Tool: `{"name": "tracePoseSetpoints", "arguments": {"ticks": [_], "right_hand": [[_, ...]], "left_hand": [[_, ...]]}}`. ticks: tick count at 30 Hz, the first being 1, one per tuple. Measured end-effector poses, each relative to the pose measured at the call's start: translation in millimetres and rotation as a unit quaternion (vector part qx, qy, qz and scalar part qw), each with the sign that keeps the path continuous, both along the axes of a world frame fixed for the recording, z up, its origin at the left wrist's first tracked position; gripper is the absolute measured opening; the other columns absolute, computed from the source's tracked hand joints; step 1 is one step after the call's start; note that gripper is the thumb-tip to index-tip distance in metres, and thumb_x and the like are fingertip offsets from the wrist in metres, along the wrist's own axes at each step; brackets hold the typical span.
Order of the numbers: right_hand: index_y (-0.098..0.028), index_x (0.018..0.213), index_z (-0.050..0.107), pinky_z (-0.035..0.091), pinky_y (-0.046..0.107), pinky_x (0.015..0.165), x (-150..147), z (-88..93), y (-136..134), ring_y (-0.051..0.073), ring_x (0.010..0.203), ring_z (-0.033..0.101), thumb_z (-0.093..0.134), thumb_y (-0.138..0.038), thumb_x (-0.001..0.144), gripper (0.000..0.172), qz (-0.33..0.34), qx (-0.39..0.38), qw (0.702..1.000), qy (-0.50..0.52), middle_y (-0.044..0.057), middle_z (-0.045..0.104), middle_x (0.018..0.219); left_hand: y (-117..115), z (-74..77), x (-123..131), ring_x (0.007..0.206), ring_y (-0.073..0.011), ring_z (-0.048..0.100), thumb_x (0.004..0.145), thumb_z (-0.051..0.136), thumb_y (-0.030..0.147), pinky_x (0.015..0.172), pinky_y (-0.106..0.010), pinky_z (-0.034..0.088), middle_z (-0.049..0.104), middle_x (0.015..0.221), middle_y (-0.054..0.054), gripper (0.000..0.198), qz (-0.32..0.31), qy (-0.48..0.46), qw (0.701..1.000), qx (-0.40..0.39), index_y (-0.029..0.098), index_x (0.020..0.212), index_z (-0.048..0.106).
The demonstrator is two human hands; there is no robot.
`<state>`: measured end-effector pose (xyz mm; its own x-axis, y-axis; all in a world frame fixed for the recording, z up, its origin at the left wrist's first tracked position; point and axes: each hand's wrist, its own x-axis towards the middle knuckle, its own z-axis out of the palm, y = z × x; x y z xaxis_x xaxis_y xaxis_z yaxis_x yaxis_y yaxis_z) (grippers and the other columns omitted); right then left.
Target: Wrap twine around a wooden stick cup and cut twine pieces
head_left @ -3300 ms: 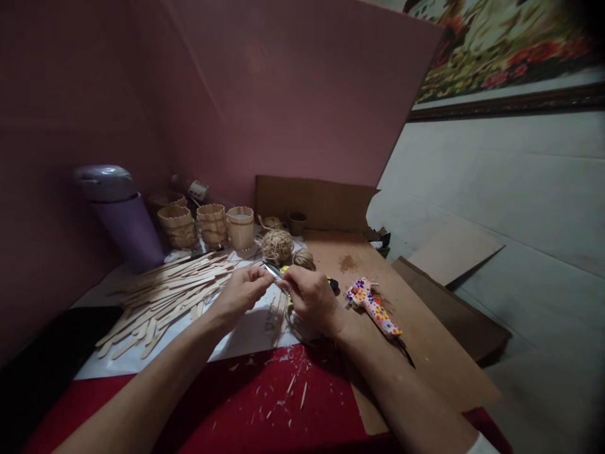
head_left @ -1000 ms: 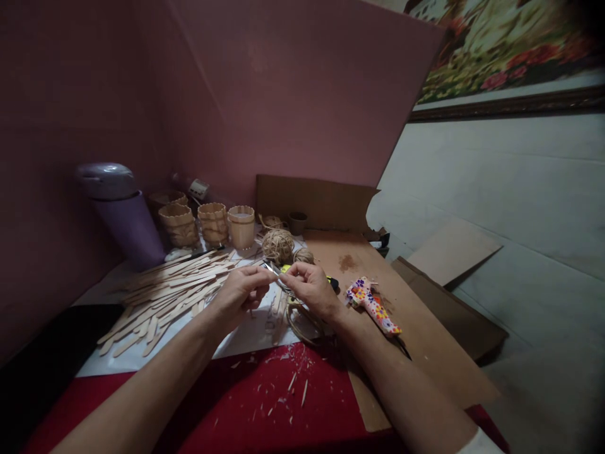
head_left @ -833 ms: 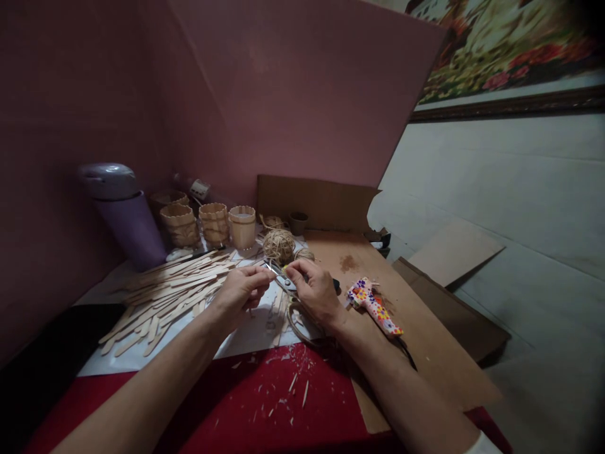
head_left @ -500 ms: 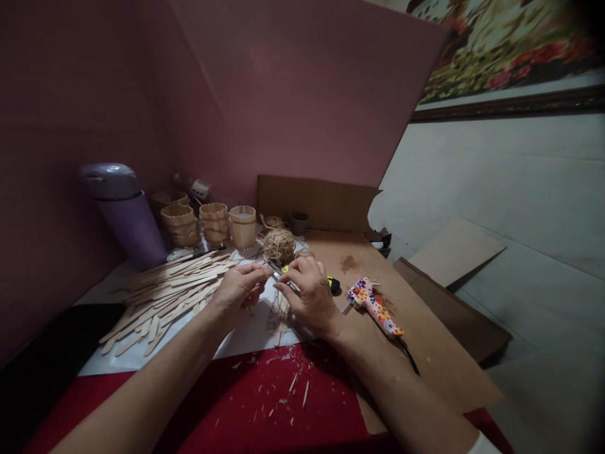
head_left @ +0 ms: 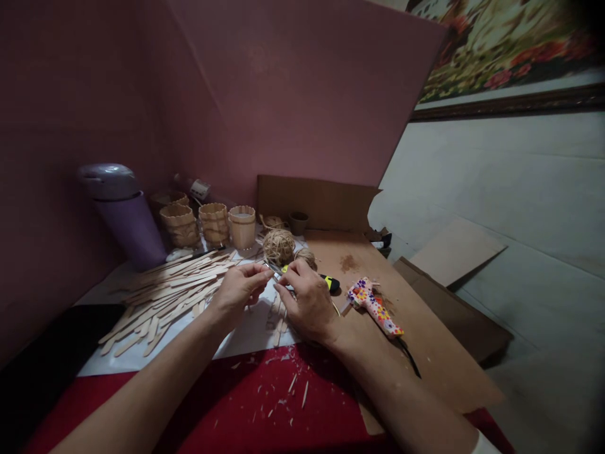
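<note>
My left hand point(head_left: 243, 287) is closed in a pinch over the white paper, with its fingertips close to a thin shiny metallic piece point(head_left: 273, 267). Whatever the fingers hold there is too small to make out. My right hand point(head_left: 309, 302) faces it from the right, thumb and fingers bent together near the same piece; its grip is partly hidden. Behind the right hand lies a yellow and black tool point(head_left: 332, 284), mostly covered. Just beyond the hands sit a large ball of twine point(head_left: 278, 246) and a smaller twine ball point(head_left: 306, 256). Several wooden sticks point(head_left: 278, 325) lie below the hands.
Many craft sticks point(head_left: 174, 296) are heaped on the left. Stick-covered cups point(head_left: 214, 224) and a purple bottle point(head_left: 130, 221) stand behind them. A flower-patterned glue gun point(head_left: 375, 306) rests on cardboard point(head_left: 435, 353) at right. Shavings litter the red cloth point(head_left: 265, 403).
My right hand has shifted slightly down, and more of the small twine ball and the yellow and black tool shows. My left hand has hardly moved.
</note>
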<state>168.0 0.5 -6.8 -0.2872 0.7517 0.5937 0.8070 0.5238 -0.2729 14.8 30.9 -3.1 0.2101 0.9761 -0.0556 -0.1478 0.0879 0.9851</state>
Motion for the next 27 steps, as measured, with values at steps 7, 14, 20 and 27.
{"name": "tracePoseSetpoints", "arguments": {"ticks": [7, 14, 20, 27], "right_hand": [[-0.017, 0.083, 0.060, 0.038, 0.040, 0.089, 2.1, 0.4, 0.3, 0.024, 0.104, 0.046, 0.049, -0.020, 0.085, 0.012, 0.066, 0.064, 0.995, -0.037, 0.011, 0.055, 0.112], [-0.015, 0.089, 0.059, 0.037, 0.039, 0.087, 5.1, 4.0, 1.1, 0.024, 0.103, 0.048, 0.047, -0.018, 0.085, 0.014, 0.070, 0.097, 0.991, -0.057, 0.012, 0.059, 0.110], [-0.018, 0.086, 0.054, 0.036, 0.025, 0.061, 5.4, -0.7, 2.3, 0.014, 0.065, 0.055, 0.037, -0.024, 0.092, 0.019, 0.034, -0.013, 0.999, -0.010, 0.003, 0.063, 0.073], [-0.020, 0.087, 0.052, 0.037, 0.021, 0.055, 3.1, 0.0, 2.4, 0.012, 0.053, 0.056, 0.038, -0.028, 0.093, 0.017, 0.019, -0.097, 0.991, 0.091, -0.001, 0.061, 0.061]], "left_hand": [[-2.1, 3.3, 2.8, 0.040, -0.0039, 0.030, 0.062, 0.070, 0.034, 0.040, -0.019, 0.019, 0.041, 0.044, 0.007, 0.025, 0.016, 0.058, 0.998, 0.027, 0.012, 0.064, 0.058], [-3.0, 4.0, 3.3, 0.039, -0.0043, 0.029, 0.057, 0.069, 0.029, 0.039, -0.020, 0.019, 0.040, 0.043, 0.007, 0.020, 0.006, 0.084, 0.996, 0.024, 0.012, 0.063, 0.061], [-5.7, 7.5, 3.4, 0.038, -0.0045, 0.030, 0.058, 0.070, 0.029, 0.039, -0.021, 0.018, 0.041, 0.042, 0.006, 0.020, -0.043, 0.077, 0.996, 0.007, 0.013, 0.058, 0.059], [-7.4, 8.3, 4.3, 0.039, -0.0044, 0.029, 0.061, 0.070, 0.028, 0.041, -0.021, 0.016, 0.040, 0.043, 0.006, 0.019, -0.074, 0.043, 0.996, -0.001, 0.013, 0.063, 0.059]]}}
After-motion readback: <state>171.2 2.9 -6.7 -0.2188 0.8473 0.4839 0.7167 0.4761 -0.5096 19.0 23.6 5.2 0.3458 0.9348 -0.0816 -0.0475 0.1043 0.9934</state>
